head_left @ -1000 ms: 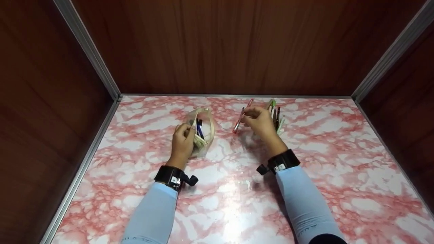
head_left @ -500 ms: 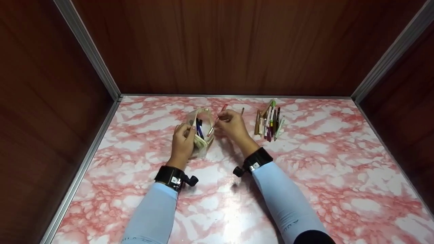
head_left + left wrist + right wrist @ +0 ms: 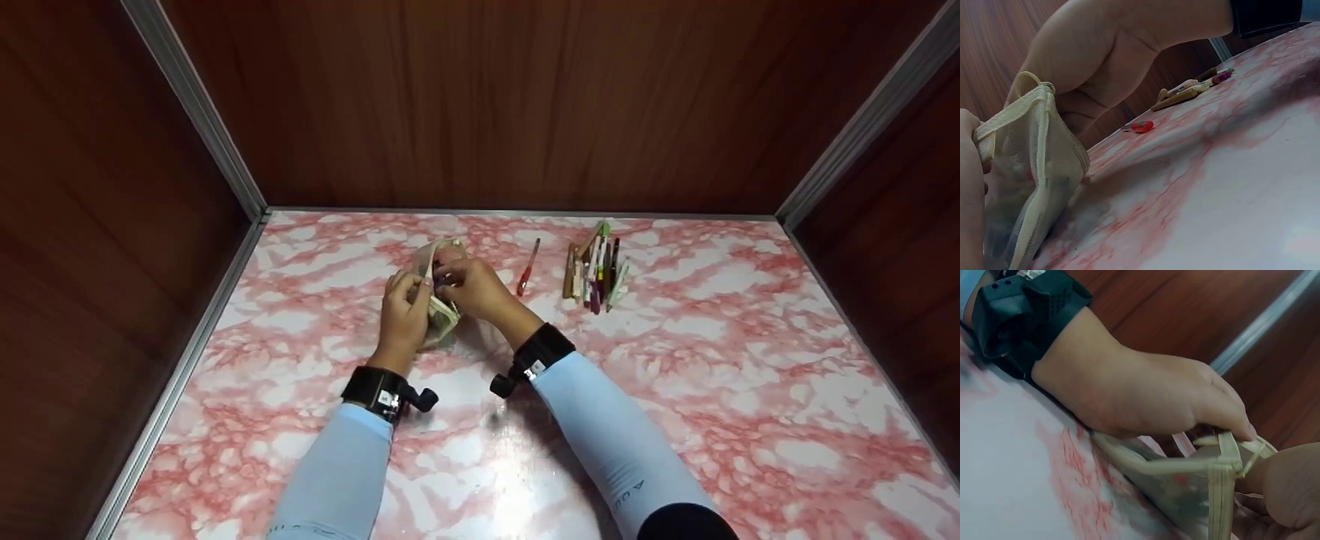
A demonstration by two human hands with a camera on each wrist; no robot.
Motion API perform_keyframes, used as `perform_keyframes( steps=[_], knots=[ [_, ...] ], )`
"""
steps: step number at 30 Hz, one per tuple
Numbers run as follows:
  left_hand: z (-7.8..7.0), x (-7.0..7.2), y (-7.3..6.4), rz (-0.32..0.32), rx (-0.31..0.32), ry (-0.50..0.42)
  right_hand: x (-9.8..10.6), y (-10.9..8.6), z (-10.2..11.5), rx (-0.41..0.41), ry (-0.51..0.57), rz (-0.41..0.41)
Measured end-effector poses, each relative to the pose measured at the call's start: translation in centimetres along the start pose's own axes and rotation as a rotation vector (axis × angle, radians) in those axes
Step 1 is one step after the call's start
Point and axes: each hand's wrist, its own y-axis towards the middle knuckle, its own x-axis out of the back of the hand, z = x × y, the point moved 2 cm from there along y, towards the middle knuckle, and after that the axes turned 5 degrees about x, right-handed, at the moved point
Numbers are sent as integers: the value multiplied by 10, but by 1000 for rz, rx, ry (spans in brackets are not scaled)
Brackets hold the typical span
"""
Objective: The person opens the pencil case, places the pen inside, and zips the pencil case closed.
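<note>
My left hand [image 3: 405,304] grips the near side of a cream mesh pencil pouch [image 3: 448,322], holding its zip opening wide. In the left wrist view the pouch's mesh wall [image 3: 1033,169] and cream seams stand close to the left fingers. My right hand [image 3: 480,291] reaches into the pouch mouth, fingers bent. In the right wrist view the right hand [image 3: 1151,391] is low over the cream rim [image 3: 1179,466], its fingertips partly hidden. Blue and dark pens lie inside, mostly covered by the right hand. A red patch shows through the mesh; I cannot tell whether the right fingers still hold the red pen.
One red pen [image 3: 528,268] lies on the marbled table [image 3: 712,322] right of the pouch. Further right is a bunch of several pens and markers [image 3: 596,271]. Dark wooden panels [image 3: 480,105] with metal edging stand at the back and sides.
My right hand has carried a red pen leftward from beside the pen bunch and gone down into the pouch; that pen is now out of sight in the head view. The left hand stays put.
</note>
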Motion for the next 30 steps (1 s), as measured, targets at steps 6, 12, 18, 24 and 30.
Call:
perform_keyframes(
  steps=[6,12,18,24,30],
  knots=[
    [0,-1,0,9,-8,-2,9,-5,0,21,-41,-10],
    [-1,-3,0,-6,-24,-1,39,-19,-15,-52,-37,-77],
    [-1,-4,-1,-3,-22,12,88,-40,-37,-135,-48,-151],
    [-1,-4,-1,2,-13,18,137,-63,-61,-129,-115,-224],
    [0,-3,0,5,-10,17,182,-86,-84,-167,-174,-349]
  ],
)
